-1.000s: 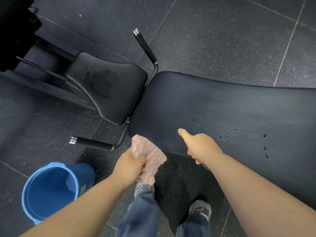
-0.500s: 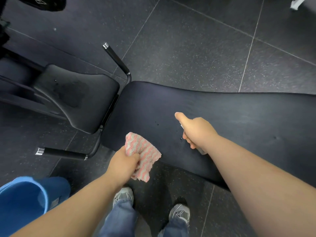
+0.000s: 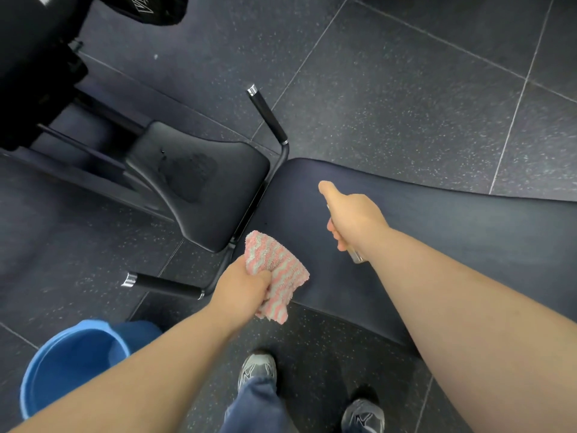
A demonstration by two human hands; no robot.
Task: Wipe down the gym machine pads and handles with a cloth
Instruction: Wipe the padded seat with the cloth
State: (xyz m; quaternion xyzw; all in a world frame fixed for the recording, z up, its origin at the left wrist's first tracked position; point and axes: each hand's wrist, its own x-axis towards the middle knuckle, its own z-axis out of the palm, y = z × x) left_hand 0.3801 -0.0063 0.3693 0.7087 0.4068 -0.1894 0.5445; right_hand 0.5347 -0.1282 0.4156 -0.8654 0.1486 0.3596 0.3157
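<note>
My left hand (image 3: 240, 285) is closed in a fist around a bunched pink and white striped cloth (image 3: 281, 270), the fingers curled tight into its folds so that most of it sticks out past my knuckles. The cloth sits over the near corner of the long back pad (image 3: 452, 242), just beside the gap where that pad meets the seat pad (image 3: 206, 195); I cannot tell whether it touches the surface. My right hand (image 3: 352, 214) is over the long back pad, fingers wrapped round a small clear spray bottle (image 3: 356, 255), thumb stretched forward on top, only the bottle's lower end showing under my palm. The seat pad carries a dark wet patch in its middle. Two black handles with chrome end caps stick out from the frame between the pads: the far handle (image 3: 267, 117) points away from me, the near handle (image 3: 162, 284) points left, close to my left wrist. A blue bucket (image 3: 46, 370) stands on the dark speckled floor (image 3: 406, 89) under my left forearm, and my grey shoes (image 3: 257, 368) show below
</note>
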